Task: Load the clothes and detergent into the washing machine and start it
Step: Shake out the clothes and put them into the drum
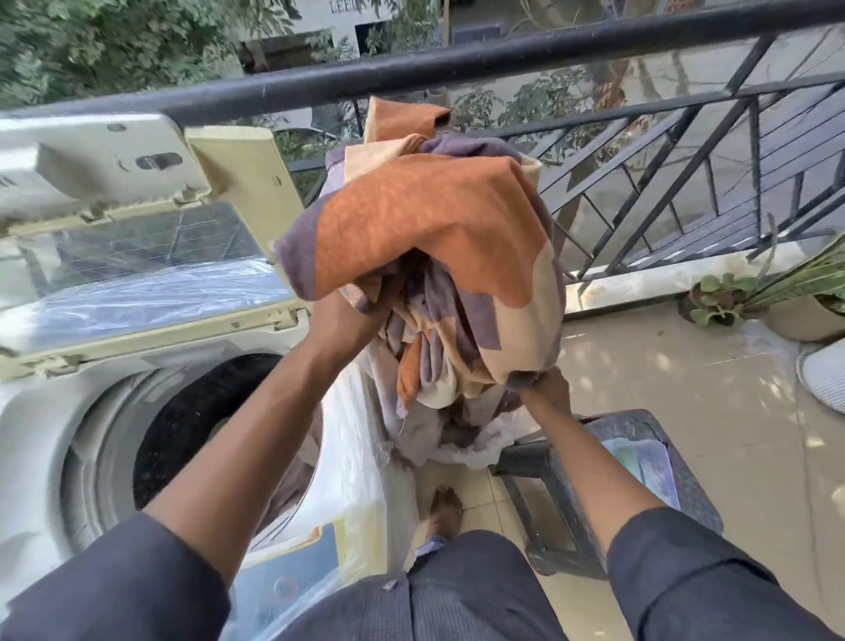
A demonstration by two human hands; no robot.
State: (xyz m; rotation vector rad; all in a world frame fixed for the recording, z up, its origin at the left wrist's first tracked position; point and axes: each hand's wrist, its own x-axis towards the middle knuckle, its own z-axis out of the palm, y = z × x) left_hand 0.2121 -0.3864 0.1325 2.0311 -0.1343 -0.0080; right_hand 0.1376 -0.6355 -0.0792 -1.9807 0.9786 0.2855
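Left hand [366, 302] grasps the patterned cloth bundle [430, 238] from beneath, its fingers buried in the folds; right hand [546, 389] grips the bundle's lower right hem, fingers curled into the fabric. Bundle is orange, purple and cream, held aloft at frame centre, long axis running roughly 12 to 6 o'clock, a loose tail hanging toward the floor. It hangs beyond the right-hand edge of the washing machine [41, 412], not yet over the opening. Drum [201, 412] lies at about 8 o'clock from the left hand, dark inside, contents not discernible. Lid [146, 256] is folded up at 10 o'clock, film-wrapped. Judgement: the coming move is a swing of the bundle leftward and down toward 8 o'clock; left hand is nearer the drum and would lead, right hand feeding the tail. A dark stool [649, 462] at 5 o'clock carries a packet [640, 453], possibly detergent; its print is illegible. Only readable writing: "LEE" on a distant wall sign [343, 6], cut off by the frame. Control-panel markings are too blurred to read.
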